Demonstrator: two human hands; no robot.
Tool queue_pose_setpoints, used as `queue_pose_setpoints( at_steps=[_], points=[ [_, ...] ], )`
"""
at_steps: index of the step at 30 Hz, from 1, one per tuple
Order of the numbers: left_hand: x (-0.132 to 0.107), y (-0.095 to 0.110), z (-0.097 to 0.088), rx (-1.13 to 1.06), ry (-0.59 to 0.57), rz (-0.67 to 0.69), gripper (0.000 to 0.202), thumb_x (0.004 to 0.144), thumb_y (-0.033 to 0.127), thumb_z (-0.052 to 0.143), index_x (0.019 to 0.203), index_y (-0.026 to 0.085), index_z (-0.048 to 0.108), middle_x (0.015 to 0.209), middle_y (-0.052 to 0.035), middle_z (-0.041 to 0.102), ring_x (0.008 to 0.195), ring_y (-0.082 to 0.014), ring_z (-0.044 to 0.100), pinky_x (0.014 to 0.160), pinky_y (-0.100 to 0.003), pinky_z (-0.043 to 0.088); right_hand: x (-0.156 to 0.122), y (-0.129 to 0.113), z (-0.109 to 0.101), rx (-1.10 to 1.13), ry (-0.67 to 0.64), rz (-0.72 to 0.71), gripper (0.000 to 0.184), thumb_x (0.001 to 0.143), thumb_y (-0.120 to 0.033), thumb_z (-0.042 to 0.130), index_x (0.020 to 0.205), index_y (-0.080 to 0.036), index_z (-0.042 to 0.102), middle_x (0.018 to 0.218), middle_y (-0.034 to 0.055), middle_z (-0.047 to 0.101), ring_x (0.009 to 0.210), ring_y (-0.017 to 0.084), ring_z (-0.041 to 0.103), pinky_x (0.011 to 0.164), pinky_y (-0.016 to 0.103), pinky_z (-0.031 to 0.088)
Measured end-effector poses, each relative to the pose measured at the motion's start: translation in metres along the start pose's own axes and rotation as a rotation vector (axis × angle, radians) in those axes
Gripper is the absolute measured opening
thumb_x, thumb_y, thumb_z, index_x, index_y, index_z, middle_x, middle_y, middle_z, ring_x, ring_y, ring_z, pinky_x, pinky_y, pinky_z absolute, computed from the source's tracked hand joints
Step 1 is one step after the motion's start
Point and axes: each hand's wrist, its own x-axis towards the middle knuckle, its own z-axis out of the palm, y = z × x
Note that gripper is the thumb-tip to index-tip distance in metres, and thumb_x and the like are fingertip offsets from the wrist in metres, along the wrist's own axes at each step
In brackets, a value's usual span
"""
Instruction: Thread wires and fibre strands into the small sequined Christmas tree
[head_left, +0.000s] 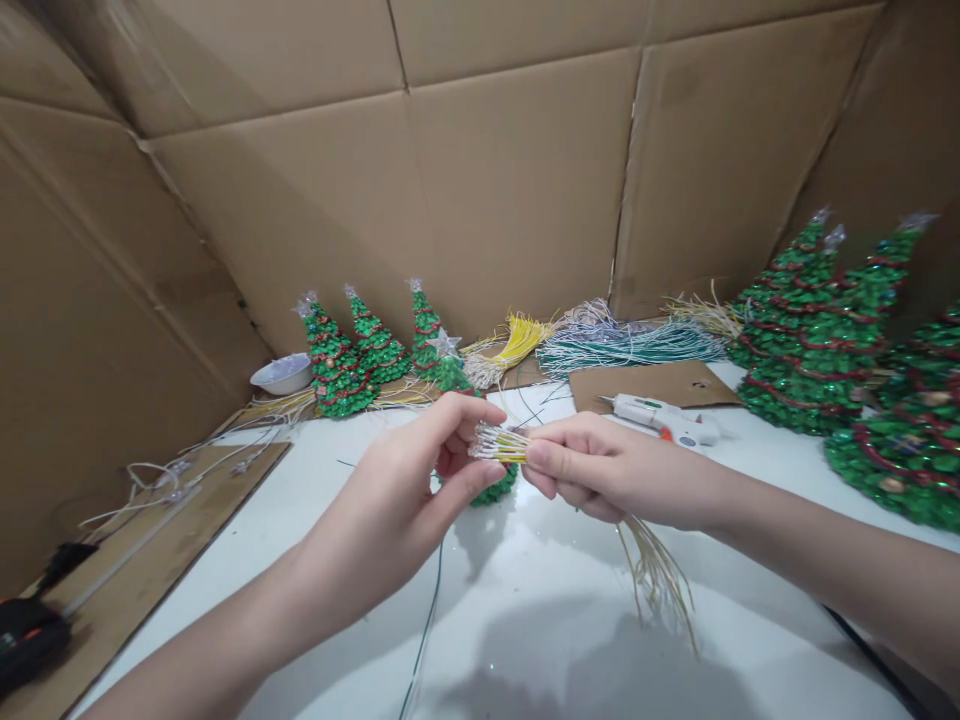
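A bundle of thin yellow wires [512, 446] with white tips is held above the table, tips pointing left. My right hand [592, 462] is closed around the bundle, thumb on top, and the loose wire tails [658, 575] hang below it. My left hand [420, 475] curls its thumb and fingers around the white tips, with the thumb along their lower side. Directly behind the hands stands a small green Christmas tree [452, 374] with a clear star, partly hidden by the fingers and the bundle.
Several decorated trees [810, 330] stand at right, others [337, 360] at back left beside a white bowl [283, 373]. Yellow wires [517, 340] and green wires [630, 347] lie along the back. A glue gun [664, 416] rests near a cardboard piece [652, 382]. Cardboard walls [517, 190] enclose the table.
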Motion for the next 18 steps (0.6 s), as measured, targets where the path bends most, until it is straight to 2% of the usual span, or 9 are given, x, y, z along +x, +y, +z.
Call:
queue_pose_setpoints(
  at_steps=[3, 9, 14, 18],
  points=[
    [0.0011, -0.0022, -0.0005, 0.039, -0.018, 0.045, 0.019, 0.085, 0.022, 0.048, 0.103, 0.022, 0.049, 0.074, 0.0033, 0.053, 0.066, -0.0088, 0.050, 0.059, -0.019, 0.040, 0.0007, 0.0021, -0.0009, 0.076, -0.043, 0.016, 0.041, 0.085, -0.055, 0.039, 0.068, -0.018, 0.041, 0.041, -0.0119, 0.025, 0.034, 0.003, 0.016, 0.033, 0.018, 0.011],
    [0.0039, -0.0049, -0.0013, 0.075, -0.079, 0.059, 0.020, 0.087, 0.024, 0.043, 0.106, 0.024, 0.049, 0.074, 0.0031, 0.053, 0.066, -0.0091, 0.050, 0.056, -0.018, 0.039, 0.0024, 0.0031, -0.0014, 0.112, -0.053, 0.046, 0.041, 0.085, -0.054, 0.040, 0.067, -0.017, 0.042, 0.040, -0.0120, 0.026, 0.032, 0.002, 0.017, 0.033, 0.018, 0.010],
    [0.0027, -0.0036, 0.0012, 0.101, -0.054, 0.011, 0.014, 0.087, 0.025, 0.043, 0.096, 0.022, 0.054, 0.074, 0.0019, 0.057, 0.064, -0.0103, 0.051, 0.055, -0.019, 0.039, 0.0030, 0.0036, -0.0003, 0.101, -0.033, 0.055, 0.040, 0.085, -0.053, 0.039, 0.068, -0.018, 0.042, 0.041, -0.0119, 0.026, 0.032, 0.002, 0.017, 0.032, 0.017, 0.010],
    [0.0001, -0.0033, 0.0063, 0.142, -0.006, 0.005, 0.012, 0.086, 0.025, 0.045, 0.093, 0.021, 0.054, 0.075, 0.0013, 0.059, 0.064, -0.0107, 0.053, 0.057, -0.020, 0.041, 0.0035, 0.0040, 0.0025, 0.058, 0.019, 0.051, 0.034, 0.088, -0.045, 0.038, 0.067, -0.017, 0.042, 0.038, -0.0121, 0.026, 0.031, 0.002, 0.018, 0.032, 0.017, 0.011]
  ],
)
